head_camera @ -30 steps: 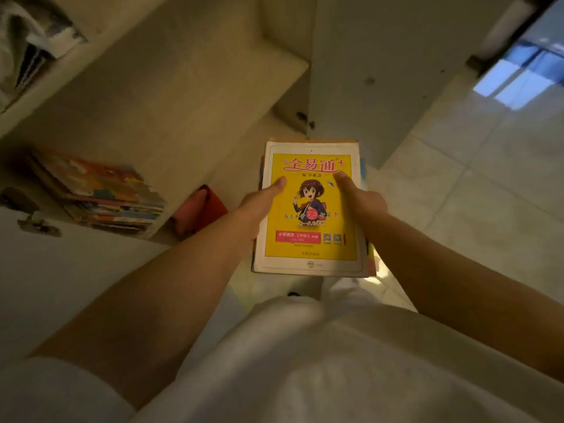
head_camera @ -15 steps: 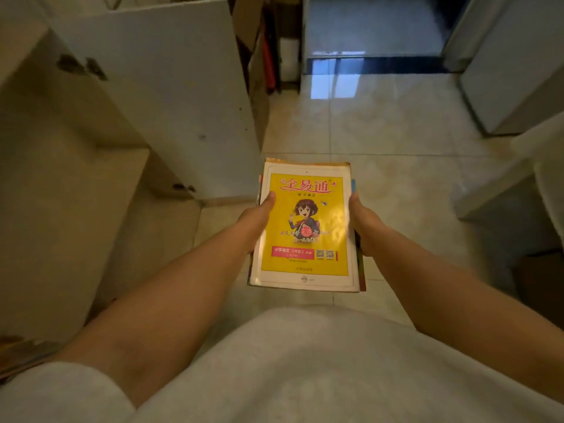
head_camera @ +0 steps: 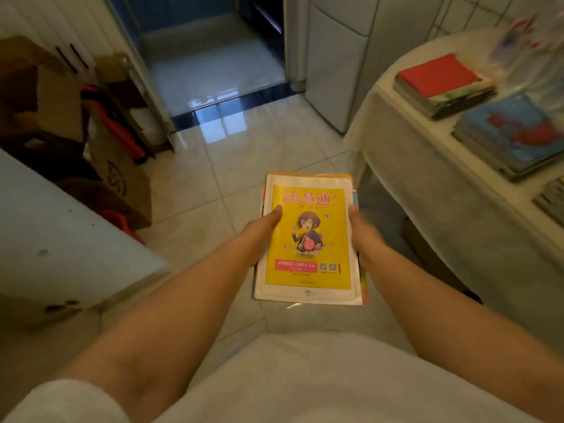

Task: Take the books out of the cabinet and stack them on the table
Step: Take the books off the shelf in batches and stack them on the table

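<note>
The bundle of books [head_camera: 308, 239], topped by a yellow workbook with a cartoon figure on its cover, is held out flat over the tiled floor [head_camera: 213, 166], in front of the person's body and just left of the table [head_camera: 427, 166]. The left hand [head_camera: 259, 236] grips its left edge with the thumb laid over the cover; the right hand [head_camera: 363, 236] grips the right edge the same way, its fingers curled out of sight underneath. How many books the bundle holds cannot be told; coloured edges of at least one more show beneath the yellow cover.

A second ago the open cabinet shelves filled the view; half a second ago only the cabinet's side and door were left. Now the view has swung round to the table, so the carry is probably near its end and setting down comes next.

On the table two full stacks show, one with a red cover [head_camera: 439, 76] on top, one with a blue cover [head_camera: 512, 132], plus the corner of a third pile [head_camera: 552, 199] at the right edge. Cardboard boxes [head_camera: 61, 96] stand at the left beside a white panel [head_camera: 61, 233].
</note>
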